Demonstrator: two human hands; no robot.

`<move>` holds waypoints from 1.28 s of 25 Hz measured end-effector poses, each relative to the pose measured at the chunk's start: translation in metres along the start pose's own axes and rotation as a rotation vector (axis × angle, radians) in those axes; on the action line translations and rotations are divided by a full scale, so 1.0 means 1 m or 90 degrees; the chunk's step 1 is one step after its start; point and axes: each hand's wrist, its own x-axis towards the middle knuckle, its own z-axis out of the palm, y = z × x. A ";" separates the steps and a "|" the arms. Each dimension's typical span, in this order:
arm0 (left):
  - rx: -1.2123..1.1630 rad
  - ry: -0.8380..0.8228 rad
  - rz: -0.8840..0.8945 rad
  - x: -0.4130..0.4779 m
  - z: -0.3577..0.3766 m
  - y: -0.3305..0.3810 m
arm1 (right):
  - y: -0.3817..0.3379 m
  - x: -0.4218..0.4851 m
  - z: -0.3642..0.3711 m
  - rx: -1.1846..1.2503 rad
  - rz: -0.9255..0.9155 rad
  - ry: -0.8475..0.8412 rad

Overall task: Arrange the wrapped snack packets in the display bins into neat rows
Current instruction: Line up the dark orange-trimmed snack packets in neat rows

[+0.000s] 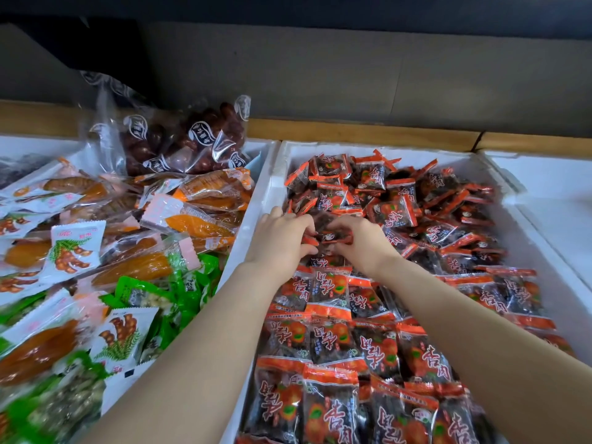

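Two hands are recorded inside the middle white foam bin (pixel 525 251). The left hand (pixel 282 243) and the right hand (pixel 360 243) face each other with fingers curled inward. A held bunch (pixel 330 237) of red-and-black snack packets is gripped between them, and neither hand is spread flat. The bunch is located about halfway along the bin, toward its left wall, directly between the two sets of fingertips and touching both.

Nearer the camera, under and between the forearms, neat rows (pixel 336 344) of the same packets are laid overlapping. Beyond the hands a loose heap (pixel 423 200) is noted, its packets tilted and crossed. The hands are thus placed at the boundary between ordered and unordered stock.

Handling is judged as follows. Each packet is expected to be light, with a soft filling and a glossy film wrapper likely to be slippery. A bunch is liable to slide apart if squeezed loosely. Hold is best taken across the filled bodies from both sides, not by the thin crimped orange ends, which would be expected to flex. No fragility is apparent.

In the left bin (pixel 35 144), mixed packets (pixel 179 219) and a clear bag of dark red fruit (pixel 192 139) are noted, touched by neither hand.
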 end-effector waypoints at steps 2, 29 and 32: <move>-0.012 0.003 0.009 0.002 0.001 -0.002 | 0.002 0.000 -0.002 0.013 0.000 0.039; -0.368 0.279 -0.119 -0.050 -0.026 0.042 | 0.016 -0.109 -0.050 -0.248 -0.129 -0.054; -0.382 0.274 -0.137 -0.052 -0.026 0.041 | 0.020 -0.114 -0.057 -0.222 -0.109 -0.036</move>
